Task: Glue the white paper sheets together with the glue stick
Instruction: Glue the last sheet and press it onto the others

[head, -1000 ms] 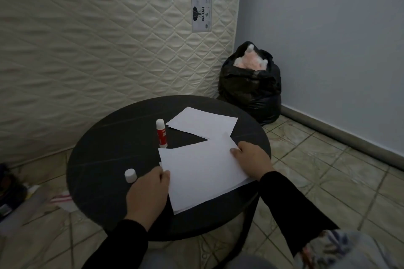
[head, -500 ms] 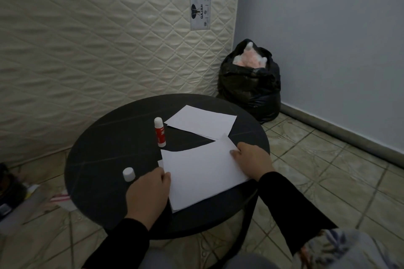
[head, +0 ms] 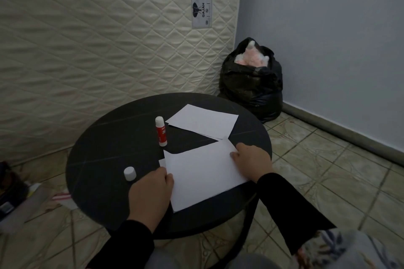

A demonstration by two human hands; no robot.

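I see my left hand (head: 150,192) and right hand (head: 251,162) on the near paper (head: 203,172), one at each side. The fingers lie on its edges and seem to press it flat; I cannot tell if they pinch it. A bit of another sheet peeks out under its left edge, so I think two sheets are being stuck now. The glue stick (head: 161,130) stands open by itself on the table (head: 105,155), its cap (head: 130,173) off. More paper (head: 203,123) waits farther back.
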